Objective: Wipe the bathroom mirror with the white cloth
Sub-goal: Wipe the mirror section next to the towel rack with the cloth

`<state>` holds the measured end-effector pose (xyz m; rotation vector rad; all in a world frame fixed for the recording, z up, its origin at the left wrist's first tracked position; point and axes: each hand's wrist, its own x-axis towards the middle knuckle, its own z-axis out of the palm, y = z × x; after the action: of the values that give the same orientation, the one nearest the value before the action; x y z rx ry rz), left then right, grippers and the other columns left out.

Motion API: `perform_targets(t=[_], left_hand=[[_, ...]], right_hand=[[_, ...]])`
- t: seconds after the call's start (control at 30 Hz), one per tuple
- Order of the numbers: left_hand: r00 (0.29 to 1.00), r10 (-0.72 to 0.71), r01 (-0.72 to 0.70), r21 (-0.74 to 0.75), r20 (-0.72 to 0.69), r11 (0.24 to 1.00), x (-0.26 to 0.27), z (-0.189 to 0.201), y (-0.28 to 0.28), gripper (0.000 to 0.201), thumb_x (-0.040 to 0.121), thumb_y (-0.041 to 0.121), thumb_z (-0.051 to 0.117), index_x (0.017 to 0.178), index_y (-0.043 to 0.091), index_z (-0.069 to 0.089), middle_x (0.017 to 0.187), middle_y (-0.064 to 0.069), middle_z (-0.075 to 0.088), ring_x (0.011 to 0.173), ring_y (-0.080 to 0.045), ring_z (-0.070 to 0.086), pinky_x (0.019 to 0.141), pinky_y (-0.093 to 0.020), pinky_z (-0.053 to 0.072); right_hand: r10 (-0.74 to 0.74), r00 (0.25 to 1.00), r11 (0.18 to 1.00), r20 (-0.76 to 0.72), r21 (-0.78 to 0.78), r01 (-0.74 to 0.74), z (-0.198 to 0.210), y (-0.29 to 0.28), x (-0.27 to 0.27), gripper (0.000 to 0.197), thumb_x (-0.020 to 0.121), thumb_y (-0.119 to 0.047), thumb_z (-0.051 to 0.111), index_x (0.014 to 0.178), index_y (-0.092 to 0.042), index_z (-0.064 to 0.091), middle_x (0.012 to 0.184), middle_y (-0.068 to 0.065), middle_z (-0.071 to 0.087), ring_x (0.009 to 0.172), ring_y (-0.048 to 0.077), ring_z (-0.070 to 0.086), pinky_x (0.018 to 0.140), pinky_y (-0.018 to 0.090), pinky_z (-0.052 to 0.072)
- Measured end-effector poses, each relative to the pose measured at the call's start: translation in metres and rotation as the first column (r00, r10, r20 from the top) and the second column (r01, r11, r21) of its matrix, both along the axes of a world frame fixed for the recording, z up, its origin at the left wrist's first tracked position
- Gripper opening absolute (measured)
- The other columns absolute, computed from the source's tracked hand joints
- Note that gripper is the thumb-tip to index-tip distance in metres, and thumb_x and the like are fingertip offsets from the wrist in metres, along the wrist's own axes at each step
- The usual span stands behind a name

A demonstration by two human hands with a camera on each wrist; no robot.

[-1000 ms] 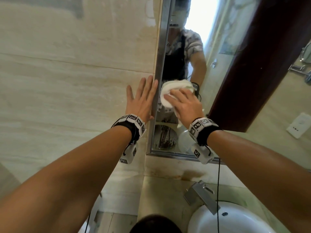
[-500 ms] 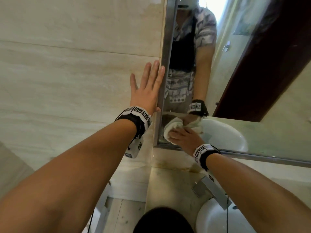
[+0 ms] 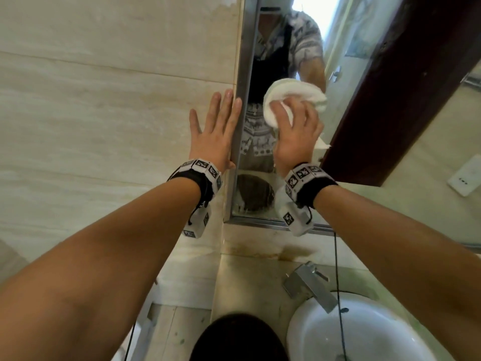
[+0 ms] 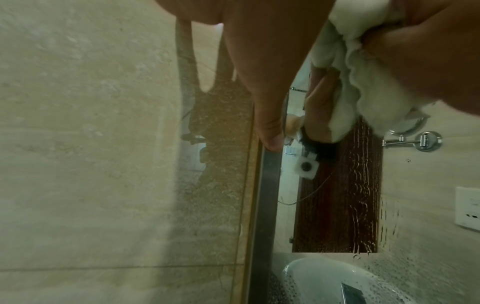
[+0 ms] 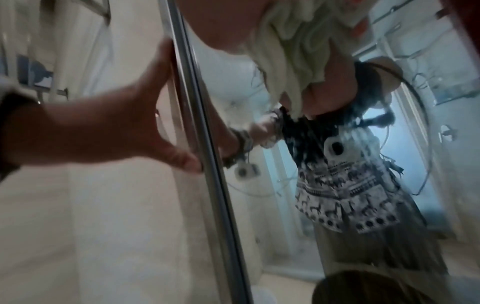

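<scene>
The bathroom mirror (image 3: 364, 61) hangs on a beige tiled wall, edged by a metal frame (image 3: 243, 74). My right hand (image 3: 296, 136) grips a bunched white cloth (image 3: 294, 95) and presses it against the glass near the mirror's left side, above the lower edge. In the right wrist view the cloth (image 5: 293, 51) hangs from the palm against the glass. My left hand (image 3: 216, 128) lies flat on the wall tile just left of the frame, fingers straight, thumb at the frame (image 5: 207, 144). The left wrist view shows the cloth (image 4: 363, 82) and streaked droplets (image 4: 376, 216) on the glass.
A white basin (image 3: 364, 334) with a metal faucet (image 3: 309, 285) sits below on a stone counter (image 3: 247, 282). The mirror reflects a dark wooden door (image 3: 403, 87), a wall socket (image 3: 464, 178) and the person. Cables hang from both wristbands.
My right hand took the cloth down to the mirror's bottom edge, then back up the glass. The left hand stayed flat on the wall by the frame.
</scene>
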<state>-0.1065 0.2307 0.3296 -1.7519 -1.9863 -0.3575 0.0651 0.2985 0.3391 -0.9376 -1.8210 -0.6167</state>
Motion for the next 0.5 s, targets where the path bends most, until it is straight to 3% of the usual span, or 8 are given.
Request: perform_targets(t=[0.1,0.2,0.3,0.37,0.43,0.5], left_hand=[[1.000,0.016,-0.016,0.005,-0.017,1.000,0.001,-0.001,0.002,0.152,0.056,0.053,0.089,0.153,0.014,-0.023,0.165,-0.010,-0.016,0.152,-0.032,-0.012,0.115,-0.068,0.012],[1.000,0.013,-0.013,0.043,-0.004,0.999,0.000,-0.004,0.006,0.149,0.060,0.046,0.089,0.153,0.014,-0.022,0.166,-0.010,-0.013,0.153,-0.032,-0.010,0.115,-0.068,0.013],[1.000,0.019,-0.019,0.035,-0.009,0.999,0.001,-0.003,0.004,0.151,0.057,0.049,0.090,0.154,0.014,-0.020,0.166,-0.009,-0.013,0.153,-0.032,-0.010,0.116,-0.068,0.014],[1.000,0.019,-0.019,0.012,-0.011,1.000,0.001,-0.003,0.004,0.152,0.056,0.053,0.089,0.154,0.014,-0.020,0.165,-0.009,-0.015,0.152,-0.032,-0.011,0.116,-0.067,0.014],[1.000,0.023,-0.022,0.010,-0.016,1.000,0.002,-0.003,0.004,0.152,0.055,0.054,0.088,0.155,0.013,-0.019,0.165,-0.009,-0.015,0.152,-0.032,-0.012,0.116,-0.067,0.014],[1.000,0.024,-0.024,0.014,-0.018,1.000,0.002,-0.002,0.002,0.153,0.055,0.054,0.088,0.154,0.013,-0.020,0.165,-0.009,-0.015,0.152,-0.032,-0.011,0.115,-0.067,0.015]], right_hand=[[0.040,0.990,0.995,0.138,0.083,-0.052,-0.044,0.001,-0.017,0.050,0.081,-0.006,0.056,0.125,-0.027,0.055,0.130,0.003,0.057,0.122,0.029,0.042,0.092,0.046,0.036],[0.131,0.918,0.990,0.376,-0.009,-0.137,-0.093,0.004,-0.009,0.056,0.075,-0.007,0.050,0.126,-0.028,0.048,0.133,-0.005,0.043,0.123,0.028,0.039,0.092,0.042,0.030],[0.201,0.738,0.979,0.644,-0.123,-0.160,-0.132,0.010,0.013,0.068,0.072,-0.011,0.063,0.133,-0.029,0.041,0.137,-0.007,0.037,0.126,0.029,0.036,0.094,0.044,0.028],[0.247,0.599,0.969,0.762,-0.190,-0.158,-0.143,0.011,0.027,0.071,0.068,-0.013,0.075,0.132,-0.029,0.049,0.137,-0.008,0.045,0.127,0.027,0.036,0.098,0.044,0.028],[0.272,0.541,0.962,0.795,-0.219,-0.161,-0.139,0.011,0.034,0.064,0.062,-0.011,0.082,0.122,-0.028,0.063,0.129,-0.008,0.058,0.124,0.024,0.039,0.098,0.043,0.029],[0.296,0.499,0.955,0.815,-0.243,-0.171,-0.128,0.011,0.038,0.059,0.062,-0.013,0.085,0.116,-0.029,0.068,0.128,-0.009,0.061,0.124,0.023,0.039,0.097,0.041,0.030]])
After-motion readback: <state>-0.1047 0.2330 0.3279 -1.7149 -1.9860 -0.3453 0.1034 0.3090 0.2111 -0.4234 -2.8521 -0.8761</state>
